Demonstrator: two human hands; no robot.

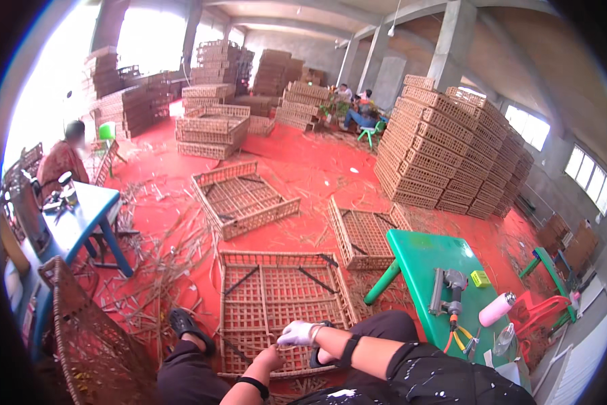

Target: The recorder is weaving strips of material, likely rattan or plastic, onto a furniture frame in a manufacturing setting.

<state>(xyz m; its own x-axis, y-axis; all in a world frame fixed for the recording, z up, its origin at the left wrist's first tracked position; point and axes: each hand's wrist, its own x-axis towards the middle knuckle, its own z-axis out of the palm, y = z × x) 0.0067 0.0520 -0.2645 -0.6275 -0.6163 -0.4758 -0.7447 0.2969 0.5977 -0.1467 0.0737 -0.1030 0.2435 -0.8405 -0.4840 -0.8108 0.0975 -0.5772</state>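
The woven cane crate [280, 304] lies on the red floor [303, 162] before the knees, lattice and walls seemingly complete; the gloved right hand [297, 333] and bare left hand [270, 356] pinch its near rim, probably finishing.

Bright daylight thru blown-out windows [145, 37] upper left; soft shadows, heavy fisheye bend w/ dark vignette at edges, sharp centre.
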